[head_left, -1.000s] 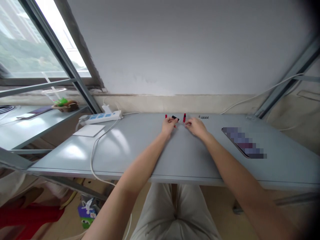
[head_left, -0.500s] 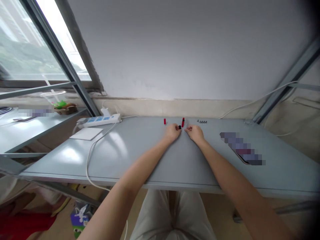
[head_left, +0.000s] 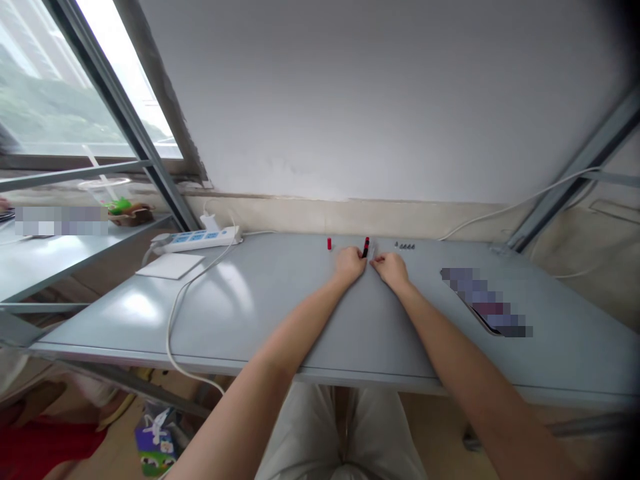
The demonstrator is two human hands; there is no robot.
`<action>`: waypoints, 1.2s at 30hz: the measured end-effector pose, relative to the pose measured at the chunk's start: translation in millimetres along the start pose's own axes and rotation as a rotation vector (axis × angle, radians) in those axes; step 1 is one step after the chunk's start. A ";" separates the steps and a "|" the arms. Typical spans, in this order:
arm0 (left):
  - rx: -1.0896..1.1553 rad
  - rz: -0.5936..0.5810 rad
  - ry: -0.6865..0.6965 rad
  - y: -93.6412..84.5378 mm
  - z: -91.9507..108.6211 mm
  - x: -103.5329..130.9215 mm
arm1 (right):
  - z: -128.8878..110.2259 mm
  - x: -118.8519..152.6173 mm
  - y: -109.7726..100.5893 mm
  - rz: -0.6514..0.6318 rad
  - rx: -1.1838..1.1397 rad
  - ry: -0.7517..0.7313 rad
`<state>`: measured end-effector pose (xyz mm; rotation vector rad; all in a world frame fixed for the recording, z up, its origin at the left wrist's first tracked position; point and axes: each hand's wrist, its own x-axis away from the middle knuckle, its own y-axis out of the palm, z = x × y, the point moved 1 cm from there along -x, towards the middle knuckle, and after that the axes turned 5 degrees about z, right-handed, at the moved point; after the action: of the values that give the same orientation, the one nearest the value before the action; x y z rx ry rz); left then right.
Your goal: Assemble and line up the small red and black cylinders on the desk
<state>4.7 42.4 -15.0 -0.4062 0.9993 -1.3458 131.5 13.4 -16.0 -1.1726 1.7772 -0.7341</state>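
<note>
On the grey table (head_left: 280, 293), my left hand (head_left: 350, 263) has its fingers closed on a small black piece (head_left: 365, 253), which is close against a red piece (head_left: 367, 241). Just right of it my right hand (head_left: 391, 268) is pinched beside a clear, transparent item (head_left: 372, 248); what its fingertips hold is too small to make out. A separate red cylinder (head_left: 329, 244) stands to the left of my left hand. Several small dark metal pieces (head_left: 407, 247) lie in a row behind and to the right of my right hand.
A white power strip (head_left: 200, 239) and a white flat square (head_left: 171, 266) are at the left, with a white cable (head_left: 173, 320) over the front edge. A blurred phone (head_left: 485, 303) lies at the right. The wall borders the table's back.
My left hand has moved slightly right, bringing the black piece up to the red piece in the middle. My right hand has barely moved.
</note>
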 end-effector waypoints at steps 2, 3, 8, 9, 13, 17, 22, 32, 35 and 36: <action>-0.022 -0.015 -0.003 0.1 -0.3 -0.7 | 0.0 0.0 0.0 0.004 0.002 -0.003; -0.029 -0.025 -0.011 -0.1 -0.2 -0.9 | 0.1 -0.1 0.2 0.006 0.002 -0.006; -0.070 -0.043 -0.051 -1.3 2.8 0.3 | 1.2 -0.8 1.3 0.009 0.013 -0.011; -0.080 -0.044 -0.046 -2.0 3.5 1.3 | 1.5 -1.0 1.6 0.006 0.013 -0.011; -0.144 -0.016 0.024 -12.0 3.7 6.6 | 2.1 -1.4 2.0 0.005 0.019 -0.017; -0.274 0.136 0.177 -34.7 -3.8 7.6 | 1.0 -1.1 2.1 0.000 0.011 0.014; -0.381 0.173 0.182 -50.7 -21.9 1.9 | 0.8 -1.0 2.5 0.008 -0.004 0.052; -0.049 0.062 -0.019 -50.6 -53.0 0.4 | 2.8 -2.2 4.8 0.032 -0.021 0.032; 0.092 0.104 -0.092 -52.3 -59.7 5.4 | 2.5 -2.1 4.4 0.022 0.002 0.028; 0.145 0.112 -0.118 -53.3 -60.6 6.7 | 2.6 -1.9 3.5 0.018 0.017 0.024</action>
<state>-76.1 41.2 -10.5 -0.3118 0.8099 -1.2690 132.7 16.4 -19.4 -1.1389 1.7960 -0.7547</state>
